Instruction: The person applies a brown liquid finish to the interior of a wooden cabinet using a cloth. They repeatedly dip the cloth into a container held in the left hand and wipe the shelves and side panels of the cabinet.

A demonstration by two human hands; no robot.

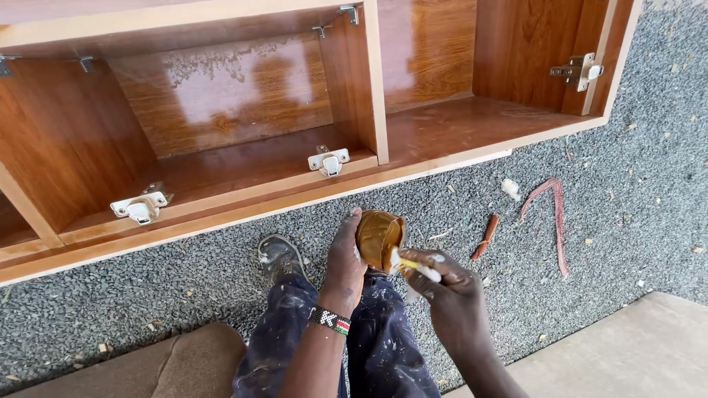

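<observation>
Head view: left hand (345,259) grips tin (379,237) (glue-smeared) — right hand (451,289) dips stick (419,268).

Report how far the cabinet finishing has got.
Done, apparently: the cabinet panels shine glossy, and hinge plates are mounted. In hand: the left hand holds a small tin of brown finish, the right hand dips a stick in it. Left: no doors hang yet.

Glossy reddish-brown cabinet (243,96), speckled grey gravel (634,184)
</observation>
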